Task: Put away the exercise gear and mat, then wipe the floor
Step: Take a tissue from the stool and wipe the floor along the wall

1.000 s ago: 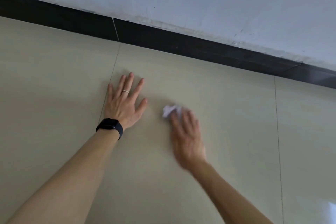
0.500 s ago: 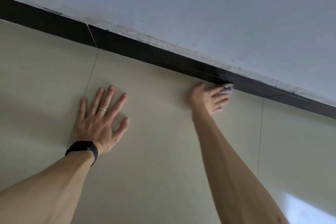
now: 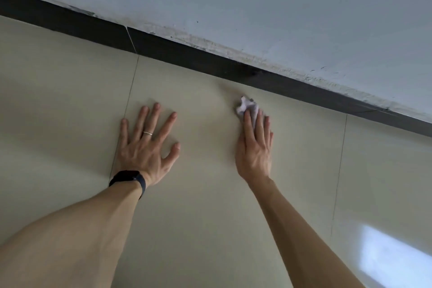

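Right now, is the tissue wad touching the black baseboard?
No, the tissue wad sits on the beige floor tile short of the black baseboard, pressed under the right hand.

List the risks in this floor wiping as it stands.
The wad is small and only pinned flat under the right hand, so it may slip out. The left hand rests flat on glossy tile and might slide. Flaking paint above the baseboard could shed onto wiped floor.
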Tool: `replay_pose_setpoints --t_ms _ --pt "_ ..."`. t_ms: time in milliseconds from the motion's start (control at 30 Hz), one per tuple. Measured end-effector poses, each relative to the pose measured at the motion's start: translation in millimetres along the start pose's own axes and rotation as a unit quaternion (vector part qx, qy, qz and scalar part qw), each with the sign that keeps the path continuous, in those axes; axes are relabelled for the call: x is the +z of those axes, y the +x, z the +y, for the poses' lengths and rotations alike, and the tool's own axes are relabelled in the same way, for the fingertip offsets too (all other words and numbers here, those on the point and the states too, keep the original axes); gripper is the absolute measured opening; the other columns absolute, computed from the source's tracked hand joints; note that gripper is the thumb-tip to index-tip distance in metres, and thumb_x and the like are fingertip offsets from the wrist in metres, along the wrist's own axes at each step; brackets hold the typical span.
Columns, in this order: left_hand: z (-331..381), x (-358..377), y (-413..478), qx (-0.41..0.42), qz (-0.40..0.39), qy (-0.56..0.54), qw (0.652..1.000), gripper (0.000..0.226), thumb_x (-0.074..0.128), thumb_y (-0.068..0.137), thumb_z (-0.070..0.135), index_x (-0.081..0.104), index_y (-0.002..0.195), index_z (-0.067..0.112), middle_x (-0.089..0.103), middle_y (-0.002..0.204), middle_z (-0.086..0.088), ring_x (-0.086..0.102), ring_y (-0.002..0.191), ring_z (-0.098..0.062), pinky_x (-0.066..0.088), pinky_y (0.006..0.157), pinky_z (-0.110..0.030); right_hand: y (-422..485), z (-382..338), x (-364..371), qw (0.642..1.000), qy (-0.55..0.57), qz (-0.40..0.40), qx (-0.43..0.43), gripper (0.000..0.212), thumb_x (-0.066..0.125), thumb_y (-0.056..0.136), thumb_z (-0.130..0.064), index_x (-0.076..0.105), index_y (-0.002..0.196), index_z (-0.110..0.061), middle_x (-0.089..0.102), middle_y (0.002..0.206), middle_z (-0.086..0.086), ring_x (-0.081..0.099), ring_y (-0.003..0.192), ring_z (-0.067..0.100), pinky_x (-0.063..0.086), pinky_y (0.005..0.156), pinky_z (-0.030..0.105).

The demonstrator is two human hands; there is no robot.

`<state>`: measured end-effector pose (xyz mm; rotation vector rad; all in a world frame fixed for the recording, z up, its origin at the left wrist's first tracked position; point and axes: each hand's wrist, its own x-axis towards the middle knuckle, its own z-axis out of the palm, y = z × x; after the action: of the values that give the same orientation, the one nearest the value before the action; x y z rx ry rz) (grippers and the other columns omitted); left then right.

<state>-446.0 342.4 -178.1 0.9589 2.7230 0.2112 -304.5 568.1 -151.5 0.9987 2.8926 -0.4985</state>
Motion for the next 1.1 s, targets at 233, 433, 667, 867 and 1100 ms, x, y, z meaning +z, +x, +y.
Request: replay_pose_setpoints --t_ms 233,433,667,867,1100 --pt "0.0 -8.8 -3.1 0.014 -0.014 -0.009 1.000 0.072 0.033 0.092 0.059 0.011 0.157 0.040 -0.004 0.168 0.003 0.002 0.154 -0.021 0.005 0.121 -0.057 -138.9 -17.8 -2.8 0.939 -0.100 -0.161 -0.288 0.080 0.047 0.085 -0.007 0.024 0.157 -0.032 0.014 0.166 -0.006 0.011 0.154 0.024 0.025 0.120 0.053" --pt "-2.1 -3.9 -1.0 0.009 -0.014 -0.005 1.000 0.071 0.028 0.092 0.063 0.006 0.157 0.043 -0.008 0.167 0.005 0.000 0.154 -0.021 0.004 0.121 -0.056 -10.5 2.5 -26.5 0.981 -0.101 -0.128 -0.101 0.093 0.041 0.082 0.009 0.006 0.160 -0.029 0.000 0.167 -0.007 -0.002 0.154 0.018 0.008 0.125 0.043" --pt "-3.1 0.0 -1.1 0.005 0.000 0.005 1.000 0.069 0.025 0.095 0.065 0.000 0.156 0.046 -0.012 0.167 0.006 -0.004 0.154 -0.019 0.002 0.122 -0.055 3.3 -24.3 -7.6 0.990 0.004 -0.121 -0.071 0.080 0.039 0.093 0.003 0.010 0.160 -0.029 -0.001 0.168 -0.004 -0.006 0.154 0.024 0.018 0.123 0.050" --pt "-2.0 -1.7 -2.0 0.003 0.015 0.018 1.000 0.070 0.022 0.093 0.066 -0.003 0.155 0.047 -0.012 0.167 0.008 -0.005 0.154 -0.018 0.004 0.122 -0.055 -130.9 -5.0 7.5 0.901 -0.028 -0.195 -0.387 0.077 0.036 0.083 -0.007 0.027 0.157 -0.028 0.014 0.167 0.001 0.007 0.154 0.025 0.017 0.124 0.044" --pt "4.4 -18.0 -2.9 -0.007 -0.067 0.055 0.996 0.066 0.015 0.097 0.065 -0.009 0.155 0.045 -0.021 0.165 0.006 -0.015 0.153 -0.019 -0.006 0.121 -0.051 -39.9 -8.9 21.3 0.982 0.057 -0.098 -0.152 0.076 0.033 0.086 -0.002 0.024 0.157 -0.027 0.012 0.167 0.002 0.004 0.154 0.029 0.011 0.124 0.049"
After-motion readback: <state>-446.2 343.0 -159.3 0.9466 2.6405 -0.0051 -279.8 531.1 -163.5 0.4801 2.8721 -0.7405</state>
